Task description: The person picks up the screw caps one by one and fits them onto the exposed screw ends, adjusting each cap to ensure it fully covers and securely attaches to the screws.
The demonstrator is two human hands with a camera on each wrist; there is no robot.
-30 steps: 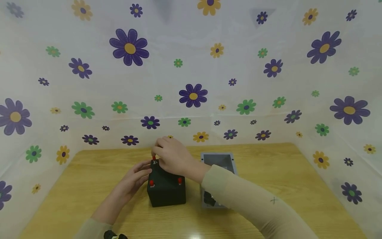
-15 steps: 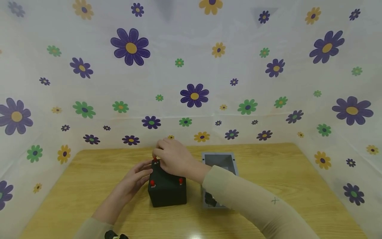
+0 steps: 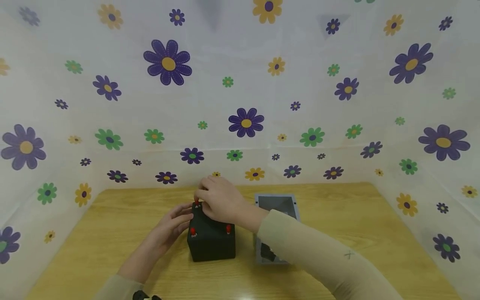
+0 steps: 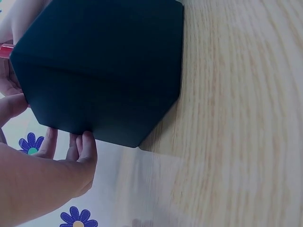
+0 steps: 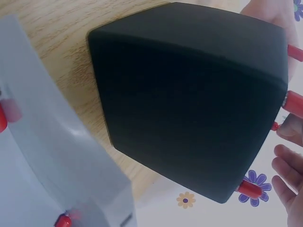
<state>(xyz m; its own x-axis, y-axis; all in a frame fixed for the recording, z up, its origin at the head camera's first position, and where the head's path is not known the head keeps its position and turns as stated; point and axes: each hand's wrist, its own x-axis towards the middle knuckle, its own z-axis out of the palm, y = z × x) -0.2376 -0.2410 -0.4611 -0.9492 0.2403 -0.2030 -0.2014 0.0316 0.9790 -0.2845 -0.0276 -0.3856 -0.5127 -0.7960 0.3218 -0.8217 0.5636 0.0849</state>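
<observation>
A black box (image 3: 211, 248) stands on the table, with red-capped switches (image 3: 193, 232) on metal collars at its top corners. My right hand (image 3: 222, 201) reaches over the box and pinches the red-capped switch (image 3: 196, 202) at the far left corner; its fingers partly hide the cap. At the box's left side, my left hand (image 3: 170, 227) touches the wall and back edge with lightly bent fingers. The left wrist view shows the left fingertips (image 4: 88, 142) along that edge. In the right wrist view, red caps (image 5: 249, 189) stick out past the box's top.
A grey bin (image 3: 275, 196) stands right of the box, partly covered by my right forearm. It holds a black piece (image 3: 268, 253) and, in the right wrist view, small red parts (image 5: 64, 221). A flowered white cloth (image 3: 245, 162) hangs behind the wooden table (image 3: 337, 233).
The right hand stays at the far left switch, and the left hand stays against the box. The whole view has shifted slightly; the box and bin keep their places.
</observation>
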